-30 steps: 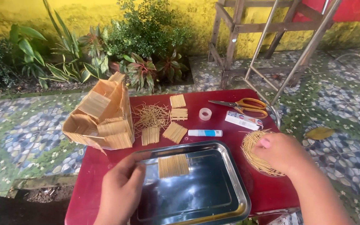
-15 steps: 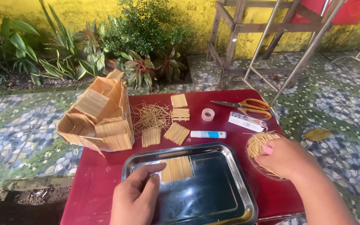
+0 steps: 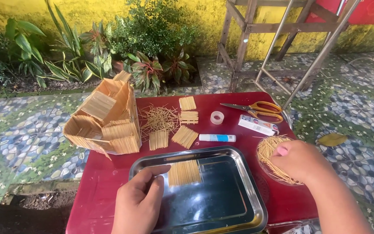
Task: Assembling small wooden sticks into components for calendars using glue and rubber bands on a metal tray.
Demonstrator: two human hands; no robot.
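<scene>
your left fingers [image 3: 159, 171] are stretched flat and narrow, the tips touching the left edge of the small panel of sticks [image 3: 184, 172] that lies inside the metal tray [image 3: 243, 182], near its upper left — they press it rather than grip it. your left hand [image 3: 139, 203] rests over the tray's near rim. your right hand [image 3: 299, 160] is curled down into the round dish of loose sticks [image 3: 267, 151] at the table's right edge; the fingertips are bunched, but whether they have pinched a stick you cannot tell from here.

what has changed: a second ago your left hand sat lower, short of the panel, and half a second ago it had come up beside it. now the fingertips are on it, so the panel looks pinned in place, ready — i judge — to take another stick. your right hand has stayed at the dish throughout, sinking slightly deeper into the pile.

the stick house [image 3: 104, 121], the glue tube [image 3: 217, 138], the tape roll [image 3: 217, 117] and the scissors [image 3: 256, 109] on the red table [image 3: 100, 182] have not moved.
</scene>
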